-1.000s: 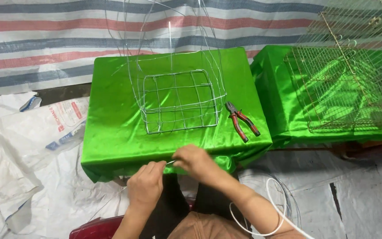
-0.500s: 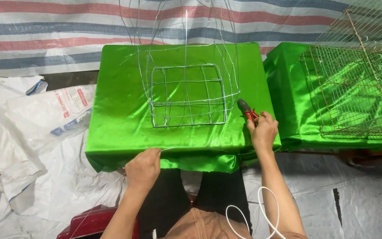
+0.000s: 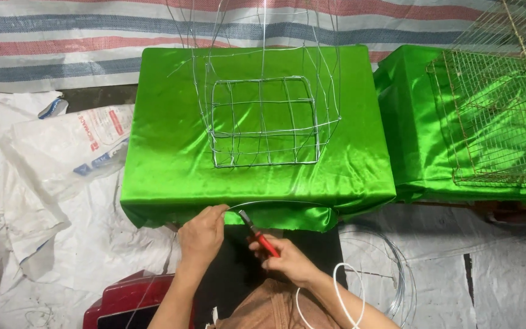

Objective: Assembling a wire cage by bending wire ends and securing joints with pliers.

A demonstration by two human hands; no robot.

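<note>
My left hand [image 3: 202, 234] pinches a thin bent wire [image 3: 281, 203] just below the front edge of the green-draped table [image 3: 165, 164]. My right hand [image 3: 287, 259] grips red-handled pliers [image 3: 257, 233], whose jaws point up at the wire beside my left fingers. On the table stands a half-built wire basket frame [image 3: 263, 122] with a gridded square base and tall loose uprights.
A second green-covered table [image 3: 415, 158] at the right carries stacked wire-mesh cages [image 3: 494, 116]. White woven sacks [image 3: 68, 152] cover the floor at the left. A coil of wire [image 3: 391, 268] lies on the floor at the right. A dark red stool [image 3: 123, 301] is under me.
My right hand picked the pliers up off the table's right side and brought them down to the wire in front of me. My left hand kept hold at the table's front edge.
</note>
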